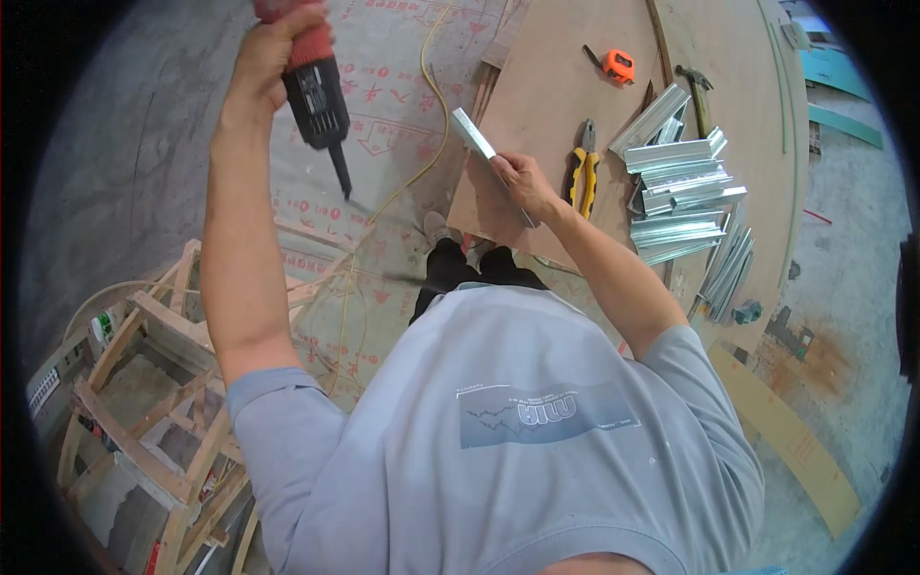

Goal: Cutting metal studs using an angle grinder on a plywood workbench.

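Note:
My left hand (264,62) is raised at the upper left, its fingers wrapped round a red-and-black angle grinder (318,103). The tool's tail and cord end point down, while its working end is cut off by the top of the picture. In my right hand (525,182) is a short length of shiny metal channel (472,132), held slantwise over the near left edge of the wooden board (537,86). Yellow-and-black pliers (582,172) lie just right of that hand. Farther right sits a pile of cut metal channel pieces (676,177).
An orange tape measure (620,66) and a hammer (700,96) rest on the board. A yellow cord (436,81) trails over the printed floor covering at my left. Wooden framing (144,316) stands at the lower left. A tan strip (791,441) lies at the lower right.

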Available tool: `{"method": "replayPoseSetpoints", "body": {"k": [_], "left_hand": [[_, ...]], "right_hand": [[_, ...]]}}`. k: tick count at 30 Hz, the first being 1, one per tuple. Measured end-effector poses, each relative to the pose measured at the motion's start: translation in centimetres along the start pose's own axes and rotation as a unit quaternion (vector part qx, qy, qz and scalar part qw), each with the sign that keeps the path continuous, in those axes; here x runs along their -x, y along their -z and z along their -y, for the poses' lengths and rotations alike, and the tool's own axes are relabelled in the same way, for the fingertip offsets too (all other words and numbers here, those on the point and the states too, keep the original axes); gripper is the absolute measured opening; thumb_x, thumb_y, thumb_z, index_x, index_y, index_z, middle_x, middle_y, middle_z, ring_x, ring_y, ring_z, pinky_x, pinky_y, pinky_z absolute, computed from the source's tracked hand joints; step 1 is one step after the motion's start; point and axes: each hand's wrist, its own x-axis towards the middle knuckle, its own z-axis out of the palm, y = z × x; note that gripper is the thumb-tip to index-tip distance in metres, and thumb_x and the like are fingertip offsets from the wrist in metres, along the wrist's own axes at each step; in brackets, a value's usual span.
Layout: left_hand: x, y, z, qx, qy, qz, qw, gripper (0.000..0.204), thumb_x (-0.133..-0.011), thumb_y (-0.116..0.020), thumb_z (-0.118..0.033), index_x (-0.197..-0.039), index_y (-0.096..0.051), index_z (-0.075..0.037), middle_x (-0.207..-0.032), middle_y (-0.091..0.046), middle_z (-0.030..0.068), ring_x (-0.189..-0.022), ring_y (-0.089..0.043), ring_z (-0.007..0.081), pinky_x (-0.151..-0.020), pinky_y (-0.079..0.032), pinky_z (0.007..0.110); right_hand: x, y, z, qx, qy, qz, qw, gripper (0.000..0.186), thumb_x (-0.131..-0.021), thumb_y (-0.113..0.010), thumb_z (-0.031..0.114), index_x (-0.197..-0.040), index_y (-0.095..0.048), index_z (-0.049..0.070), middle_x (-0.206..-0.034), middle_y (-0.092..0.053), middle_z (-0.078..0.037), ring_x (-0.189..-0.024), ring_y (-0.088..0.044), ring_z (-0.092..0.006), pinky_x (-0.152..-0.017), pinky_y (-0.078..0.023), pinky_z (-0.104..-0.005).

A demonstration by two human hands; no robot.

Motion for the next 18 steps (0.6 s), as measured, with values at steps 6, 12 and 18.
{"method": "replayPoseSetpoints", "body": {"k": [6, 12, 18], "left_hand": [[-0.3, -1.0, 7.2, 0.255, 0.056, 0.05, 0.964, 0.035, -0.081, -0.075, -0.022, -0.103, -0.059, 0.0, -0.089, -0.067, 0.0127, -0.08, -0.068, 0.025, -0.076, -0.059, 0.039], [5.4, -4.7, 15.6, 0.402, 0.158, 0.017, 0.902, 0.029, -0.08, -0.071, -0.026, -0.092, -0.06, -0.001, -0.085, -0.067, 0.0152, -0.077, -0.067, 0.0307, -0.075, -0.058, 0.045], [9.7, -6.6, 18.8, 0.438, 0.216, -0.006, 0.873, 0.03, -0.078, -0.074, -0.024, -0.093, -0.059, -0.003, -0.086, -0.065, 0.0114, -0.079, -0.065, 0.0261, -0.081, -0.056, 0.044]], "right_hand": [[-0.7, 2.0, 0.1, -0.308, -0.033, -0.09, 0.947, 0.027, -0.104, -0.05, 0.025, -0.111, -0.064, 0.003, -0.085, -0.057, 0.001, -0.073, -0.049, -0.0101, -0.068, -0.046, -0.0288], [0.5, 2.4, 5.3, -0.288, -0.028, -0.115, 0.95, 0.027, -0.102, -0.053, 0.024, -0.112, -0.064, 0.001, -0.083, -0.056, 0.001, -0.071, -0.047, -0.0093, -0.065, -0.044, -0.0261], [-0.2, 1.9, 4.7, -0.232, 0.022, -0.113, 0.966, 0.03, -0.099, -0.059, 0.021, -0.114, -0.064, -0.005, -0.088, -0.061, -0.002, -0.078, -0.05, -0.0093, -0.07, -0.044, -0.025]]}}
